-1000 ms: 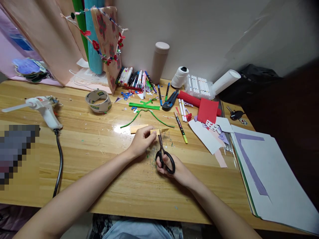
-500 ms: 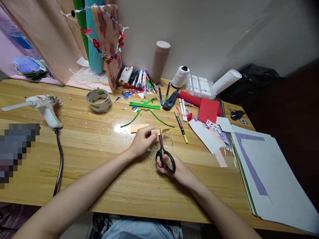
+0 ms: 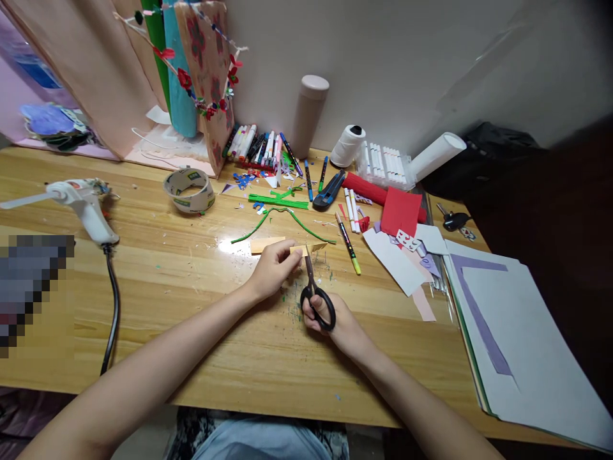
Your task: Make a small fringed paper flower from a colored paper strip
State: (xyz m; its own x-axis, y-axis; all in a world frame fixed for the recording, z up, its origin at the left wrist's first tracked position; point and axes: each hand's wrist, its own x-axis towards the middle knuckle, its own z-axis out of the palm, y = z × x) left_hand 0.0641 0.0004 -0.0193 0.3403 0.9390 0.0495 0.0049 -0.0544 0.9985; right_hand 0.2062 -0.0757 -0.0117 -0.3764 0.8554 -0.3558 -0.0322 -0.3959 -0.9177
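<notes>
My left hand (image 3: 272,268) pinches a small piece of yellow-orange paper (image 3: 316,246) between thumb and fingers, above the middle of the table. My right hand (image 3: 330,316) grips black-handled scissors (image 3: 311,281), with thumb and fingers in the loops. The scissors point away from me, and their blades meet the paper just right of my left fingertips. Another yellow-orange paper strip (image 3: 261,245) lies on the table behind my left hand, partly covered by it. Beyond it is a bent green wire-like strip (image 3: 258,229).
A hot glue gun (image 3: 79,201) with a black cord rests at the left, near a tape roll (image 3: 189,190). Markers (image 3: 249,147), a utility knife (image 3: 329,191), green strips (image 3: 278,201) and paper scraps lie at the back. Paper sheets (image 3: 536,332) are stacked at the right.
The scissor blades have closed further on the paper, and the handle loops are closer together. My left hand stays in nearly the same place, holding the paper.
</notes>
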